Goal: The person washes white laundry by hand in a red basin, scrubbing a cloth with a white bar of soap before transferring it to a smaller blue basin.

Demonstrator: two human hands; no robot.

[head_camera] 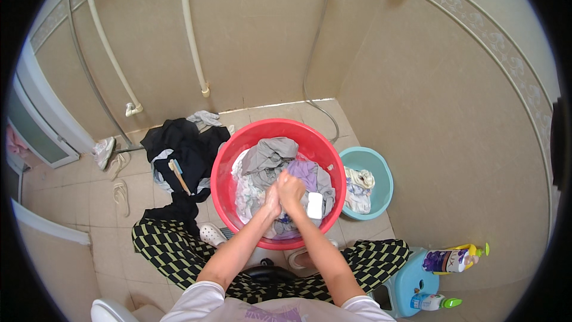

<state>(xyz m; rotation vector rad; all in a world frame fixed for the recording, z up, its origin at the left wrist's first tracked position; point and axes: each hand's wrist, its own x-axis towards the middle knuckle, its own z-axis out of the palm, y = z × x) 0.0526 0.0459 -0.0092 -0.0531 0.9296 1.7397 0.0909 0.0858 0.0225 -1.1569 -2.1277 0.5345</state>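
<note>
A large red plastic basin (278, 126) stands on the floor in front of me, holding a heap of laundry. Over the middle of the heap, my left hand (272, 198) and my right hand (290, 188) press against each other. Whether any cloth is between them is hidden. Grey cloth (269, 154) lies just beyond my fingers, and purple cloth (304, 172) is to the right of them. White patterned cloth (246, 197) lies at the left. A white rounded block or box (314, 205) rests on the laundry beside my right wrist.
A light-blue basin (388, 183) with white clothes stands at the right. Dark clothes (178, 143) are piled at the left, a wooden-handled brush (181, 178) on top. Bottles (444, 261) sit on a blue stool (420, 277). A grey hose (308, 71) hangs down the wall.
</note>
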